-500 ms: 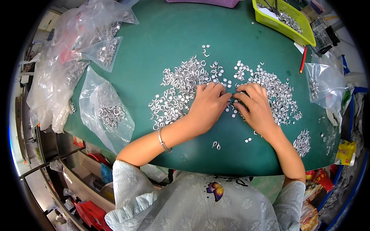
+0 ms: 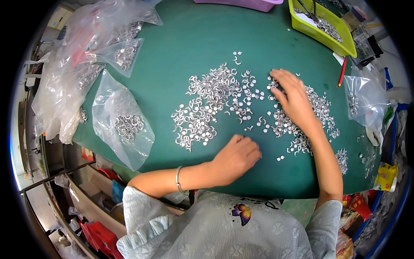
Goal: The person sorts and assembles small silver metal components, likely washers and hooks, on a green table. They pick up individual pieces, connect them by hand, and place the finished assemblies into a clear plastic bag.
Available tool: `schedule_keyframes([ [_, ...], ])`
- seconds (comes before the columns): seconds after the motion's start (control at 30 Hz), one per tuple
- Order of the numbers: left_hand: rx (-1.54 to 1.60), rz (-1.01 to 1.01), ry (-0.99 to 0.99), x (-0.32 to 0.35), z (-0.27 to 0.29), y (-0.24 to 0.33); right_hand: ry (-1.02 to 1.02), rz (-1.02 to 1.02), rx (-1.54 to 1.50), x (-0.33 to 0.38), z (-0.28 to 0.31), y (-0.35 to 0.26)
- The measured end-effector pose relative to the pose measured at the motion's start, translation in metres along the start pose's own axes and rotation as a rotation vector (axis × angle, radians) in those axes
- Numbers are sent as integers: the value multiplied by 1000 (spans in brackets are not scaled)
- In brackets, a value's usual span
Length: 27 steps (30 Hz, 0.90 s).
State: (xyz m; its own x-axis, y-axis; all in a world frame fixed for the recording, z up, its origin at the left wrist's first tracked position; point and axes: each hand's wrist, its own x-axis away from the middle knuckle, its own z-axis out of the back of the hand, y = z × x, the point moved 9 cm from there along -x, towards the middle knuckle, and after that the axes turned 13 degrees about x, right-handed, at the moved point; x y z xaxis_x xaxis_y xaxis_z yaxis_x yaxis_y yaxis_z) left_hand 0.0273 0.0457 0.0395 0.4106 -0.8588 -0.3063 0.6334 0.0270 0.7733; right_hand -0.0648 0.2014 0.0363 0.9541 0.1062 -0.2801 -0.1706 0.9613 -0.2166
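Note:
My left hand [image 2: 237,157] is closed near the front of the table, fingers curled under. Whatever they may hold is hidden. Above and to its left lies a wide heap of small silver crescent-shaped metal pieces [image 2: 200,121], mixed with round ones. My right hand [image 2: 295,101] reaches over a second heap of similar silver pieces [image 2: 319,105], thumb apart from the outstretched fingers. Its fingertips rest at small round pieces on that heap's upper left edge. Scattered pieces [image 2: 263,123] lie between the two heaps.
Clear plastic bags [image 2: 123,116] of silver parts crowd the left side of the green table [image 2: 189,34]. A yellow-green basket [image 2: 321,34] and a purple basket [image 2: 241,3] stand at the back. At right are a red pencil [image 2: 342,72], another bag [image 2: 366,97] and a small pile [image 2: 341,161].
My left hand has drawn back toward the table's front edge, over where two teardrop-shaped pieces lay. My right hand has moved up and away from it, onto the right heap's upper edge.

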Motion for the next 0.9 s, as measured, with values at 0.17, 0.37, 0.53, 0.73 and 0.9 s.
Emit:
schedule_keyframes([
  [0.17,6,-54,-161,21,-13,4,-234,190,122,27,-5,-39],
  [0.37,-181,74,232,-16,68,-25,-153,73,-167,-12,-6,-35],
  [0.53,-439,219,310,-48,102,-94,-118,237,9,-30,-32,-55],
  [0.73,-540,252,176,-55,100,-107,-350,314,-66,11,-12,-66],
  [0.9,-537,287,136,-69,101,-111,-201,-4,-163,-55,-12,-23],
])
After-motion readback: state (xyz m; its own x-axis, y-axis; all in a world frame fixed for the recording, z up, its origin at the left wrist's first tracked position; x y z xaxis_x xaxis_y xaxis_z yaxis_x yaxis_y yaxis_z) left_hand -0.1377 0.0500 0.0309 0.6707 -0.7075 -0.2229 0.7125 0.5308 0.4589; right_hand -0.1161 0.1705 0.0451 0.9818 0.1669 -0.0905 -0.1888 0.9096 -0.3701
